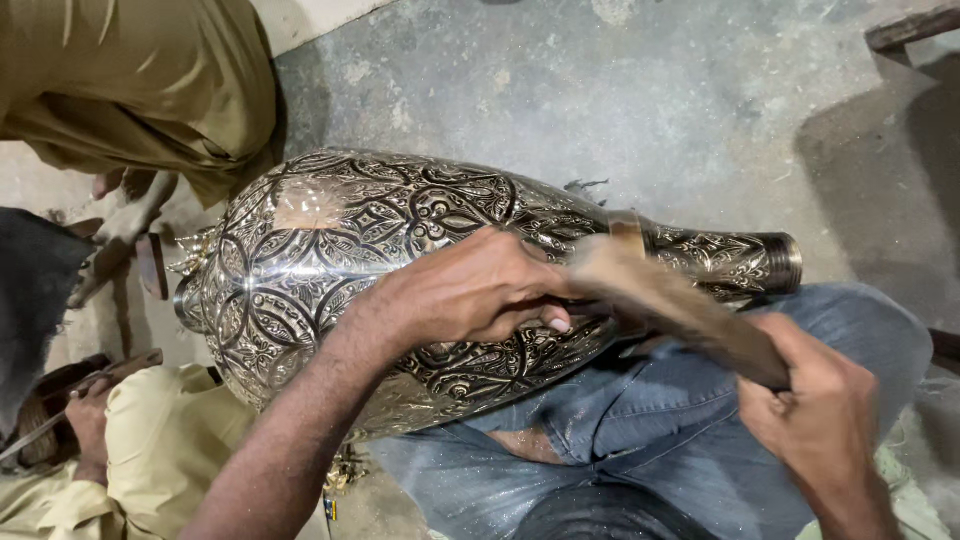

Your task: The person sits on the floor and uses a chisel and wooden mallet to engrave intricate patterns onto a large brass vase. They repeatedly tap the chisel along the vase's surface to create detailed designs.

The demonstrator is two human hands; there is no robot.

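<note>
Engraving work on a large metal vase (400, 270), judged mid-step. The vase lay on its side across the person's lap, belly to the left, narrow neck (730, 258) pointing right, resting on jeans (640, 420) dusted with fine pale specks.

Left hand (470, 290) sat on the shoulder of the vase, fingers curled shut around something small at the fingertips; too blurred to name, possibly a punch or chisel. Grip closed, knuckles up, thumb tucked under.

Right hand (820, 410) was wrapped tightly around the lower end of a wooden mallet (680, 300). The mallet streaked with motion blur, its head near the left fingertips, so a strike looked to be in progress.

Judgement: the next blow would call for the left hand to hold its tool steady on the pattern line while the vase stays from rolling on the lap; a curved, polished surface invites a slip.

Materials: vase silvery and bright, brassy tint on the upper flank, covered in raised floral and leaf medallions against dark recessed ground. Neck ringed with bands and ribbed at the mouth. Mallet pale, worn wood.

Floor (620, 90) rough grey concrete. Another person in a yellow shirt (150, 450) sat at lower left, a second in olive cloth (130, 80) above.
</note>
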